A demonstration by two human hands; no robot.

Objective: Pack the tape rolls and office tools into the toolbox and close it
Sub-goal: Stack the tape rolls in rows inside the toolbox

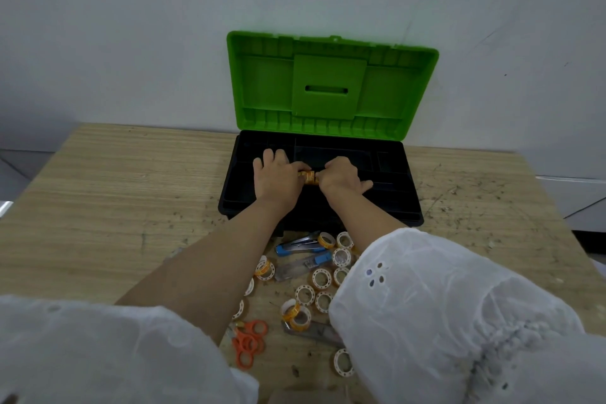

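we hold tape rolls [307, 177] over the open toolbox [406, 203].
left hand [278, 175] and right hand [341, 176] both pinch them.

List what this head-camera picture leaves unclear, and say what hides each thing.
Head view: how many tape rolls sit between the left hand and right hand; both hands cover them.
Head view: the toolbox compartments; dark plastic and the hands hide them.
Head view: the scissors blades; the left forearm covers them.
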